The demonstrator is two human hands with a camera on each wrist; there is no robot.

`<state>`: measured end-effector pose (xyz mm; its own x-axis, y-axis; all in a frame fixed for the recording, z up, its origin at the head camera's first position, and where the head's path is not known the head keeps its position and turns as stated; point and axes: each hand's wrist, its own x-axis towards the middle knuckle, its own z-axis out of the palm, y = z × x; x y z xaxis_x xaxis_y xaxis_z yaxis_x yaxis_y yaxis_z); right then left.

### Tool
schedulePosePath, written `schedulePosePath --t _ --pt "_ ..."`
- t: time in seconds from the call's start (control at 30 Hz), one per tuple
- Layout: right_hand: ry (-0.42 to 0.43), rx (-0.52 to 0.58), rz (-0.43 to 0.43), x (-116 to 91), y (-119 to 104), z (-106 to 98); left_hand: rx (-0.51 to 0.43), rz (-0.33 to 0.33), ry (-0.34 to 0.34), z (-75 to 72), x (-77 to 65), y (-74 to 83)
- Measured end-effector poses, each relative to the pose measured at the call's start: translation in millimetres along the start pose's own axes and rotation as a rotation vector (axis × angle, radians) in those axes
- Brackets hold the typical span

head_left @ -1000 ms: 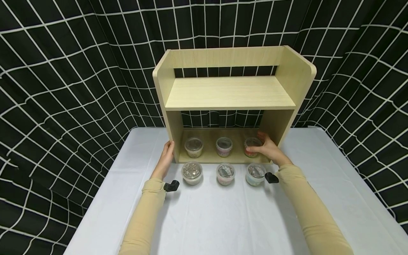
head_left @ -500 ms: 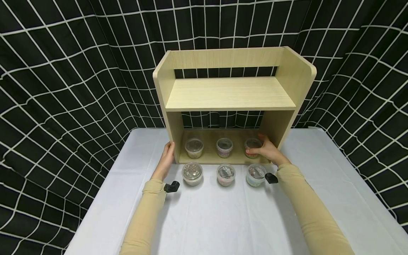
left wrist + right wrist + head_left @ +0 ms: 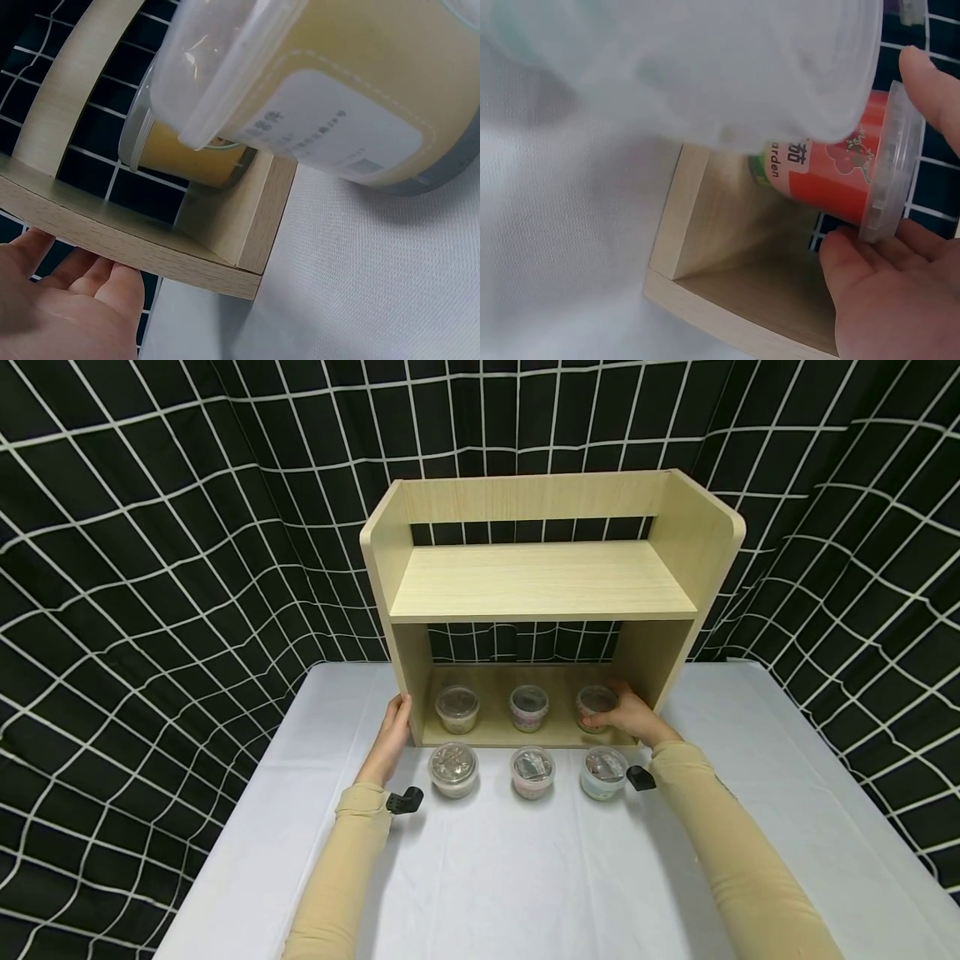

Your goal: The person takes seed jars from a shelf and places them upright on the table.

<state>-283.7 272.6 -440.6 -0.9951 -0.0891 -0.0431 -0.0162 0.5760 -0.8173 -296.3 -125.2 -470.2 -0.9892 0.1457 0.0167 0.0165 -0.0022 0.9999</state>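
Observation:
A small pale wooden shelf unit point(image 3: 540, 578) stands on the table. My left hand point(image 3: 387, 735) rests against the outer face of its left side panel, fingers fairly straight, as the left wrist view shows. On the lower shelf stand three lidded tubs in a row: a yellow tub point(image 3: 457, 708) at left, a purplish tub point(image 3: 528, 708) in the middle and a red tub point(image 3: 832, 169) at right. My right hand point(image 3: 633, 718) is spread around the red tub. In the right wrist view its thumb point(image 3: 930, 90) looks slightly apart from the lid, with the fingers below, near the rim.
Three more lidded tubs stand on the white tablecloth point(image 3: 510, 877) before the shelf: a pale yellow tub point(image 3: 453, 768), a pinkish tub point(image 3: 532, 772) and a light blue-green tub point(image 3: 603, 772). The light blue-green one sits close to my right wrist. Black gridded cloth point(image 3: 150, 568) hangs around.
The right thumb has shifted slightly on the near side of the red tub. The tubs and the left hand look still.

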Motion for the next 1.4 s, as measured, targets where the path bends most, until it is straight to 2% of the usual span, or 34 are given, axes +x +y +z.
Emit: schedulePosePath --t 0.2,0.33,0.47,0.57,0.7,0.8,0.97,1.07,1.2,1.4 --pt "-0.001 -0.079 -0.012 1.1 -0.7 0.3 -0.027 -0.008 -0.023 2.2 -7.7 11.5" --pt "0.001 -0.115 -0.038 2.3 0.4 -0.4 -0.013 -0.003 -0.036 3.9 -12.8 18.5" --pt "0.001 -0.146 -0.066 2.2 1.6 -1.5 -0.016 -0.005 -0.024 1.2 -6.4 9.2" --pt "0.007 -0.163 -0.064 0.5 0.8 -2.3 -0.012 -0.01 -0.023 1.2 -6.5 8.9" --pt "0.024 -0.171 -0.07 0.1 1.0 -3.3 -0.004 -0.01 -0.04 3.5 -12.3 17.5" --pt "0.031 -0.166 -0.087 0.6 1.5 -4.1 -0.022 -0.006 -0.038 2.3 -9.1 13.2" --pt "0.051 -0.142 -0.11 -1.5 -2.5 -6.2 -0.036 -0.007 -0.01 -0.1 -0.2 0.6" --pt "0.083 -0.128 -0.126 -4.5 -8.1 -8.6 -0.027 0.002 -0.009 -0.2 1.0 -1.7" --pt "0.096 -0.055 -0.132 -9.5 -16.4 -12.2 -0.029 -0.001 -0.023 0.4 -2.8 4.0" --pt "0.083 0.119 -0.146 -17.8 -24.8 -17.3 -0.003 -0.003 -0.043 4.3 -13.3 18.9"
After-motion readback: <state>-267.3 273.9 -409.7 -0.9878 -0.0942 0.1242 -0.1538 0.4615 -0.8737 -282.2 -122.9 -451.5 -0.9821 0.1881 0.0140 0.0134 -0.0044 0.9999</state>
